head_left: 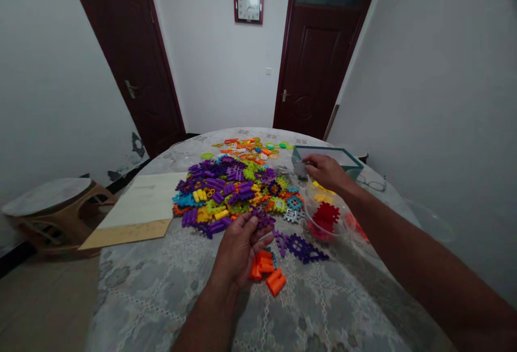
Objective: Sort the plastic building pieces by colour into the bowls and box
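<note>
My left hand (242,247) is at the near side of a heap of toothed plastic building pieces (226,179). Its fingers are curled, with thumb and fingertips on a purple toothed piece (263,218). Orange tube pieces (276,282) lie just beside that hand, partly under it. My right hand (325,171) reaches across to the near left corner of a green-rimmed box (357,166). Its fingers are pinched together; a greyish shape shows below the fingertips, too blurred to name. Under the right wrist stands a clear tub (343,228) with red toothed pieces (325,218) and yellow ones (322,190).
Dark purple flat pieces (305,249) lie in front of the tub. Smaller orange and green pieces (246,147) spread behind the heap. An open cardboard sheet (141,201) lies at left, glasses (371,183) at right. A wooden stool (60,212) stands left of the table.
</note>
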Tool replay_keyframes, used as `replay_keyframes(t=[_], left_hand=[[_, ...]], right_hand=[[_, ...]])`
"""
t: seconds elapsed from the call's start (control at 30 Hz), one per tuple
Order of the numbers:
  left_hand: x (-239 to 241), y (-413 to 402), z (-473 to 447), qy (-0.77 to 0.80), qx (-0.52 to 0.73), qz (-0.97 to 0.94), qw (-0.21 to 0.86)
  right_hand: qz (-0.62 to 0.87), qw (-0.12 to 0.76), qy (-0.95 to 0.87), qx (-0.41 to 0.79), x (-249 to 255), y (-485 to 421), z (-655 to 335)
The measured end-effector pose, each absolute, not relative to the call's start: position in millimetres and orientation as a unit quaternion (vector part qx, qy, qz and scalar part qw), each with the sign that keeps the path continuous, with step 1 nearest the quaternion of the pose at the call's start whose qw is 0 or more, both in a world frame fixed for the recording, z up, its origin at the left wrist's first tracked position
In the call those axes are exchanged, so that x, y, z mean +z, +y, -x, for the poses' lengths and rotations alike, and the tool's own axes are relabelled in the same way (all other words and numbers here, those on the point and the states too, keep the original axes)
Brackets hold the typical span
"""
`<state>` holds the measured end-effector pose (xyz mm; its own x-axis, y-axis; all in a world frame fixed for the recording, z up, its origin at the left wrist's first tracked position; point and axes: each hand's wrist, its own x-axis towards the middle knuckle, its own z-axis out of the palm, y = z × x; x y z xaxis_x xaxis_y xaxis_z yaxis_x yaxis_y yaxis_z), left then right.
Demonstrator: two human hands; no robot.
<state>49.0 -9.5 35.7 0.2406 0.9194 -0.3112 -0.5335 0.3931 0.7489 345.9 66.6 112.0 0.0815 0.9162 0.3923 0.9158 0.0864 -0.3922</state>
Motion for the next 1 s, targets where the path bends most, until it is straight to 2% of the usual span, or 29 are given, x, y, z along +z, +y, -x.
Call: replay_keyframes(t=[0.17, 0.3, 0.5, 0.67, 0.83, 1.0], left_hand=[[32.4, -7.8, -44.3, 0.372, 0.487, -0.259, 0.747], [29.2, -7.3, -43.4, 0.361, 0.494, -0.264, 0.745], [28.0, -7.9, -46.7, 0.349, 0.503, -0.286, 0.737], [26.7, -8.9, -45.8, 0.337, 0.467, -0.352, 0.738], [28.5, -12.0, -47.0, 0.338, 0.431, -0.420, 0.724], [29.6, -13.5, -49.1, 0.378, 0.416, -0.469, 0.681]], right_hand=[[0.687, 0.316, -0.654, -0.025, 116.7, 116.7, -336.0], [0.660, 0.314, -0.682, -0.011, 115.4, 92.5, -305.7], [0.528, 0.289, -0.776, 0.188, 104.5, 2.2, -243.6], [0.512, 0.334, -0.736, 0.291, 78.7, -42.6, -225.6], [0.544, 0.365, -0.701, 0.283, 60.2, -62.9, -226.5], [0.574, 0.355, -0.695, 0.249, 69.9, -75.6, -235.9]])
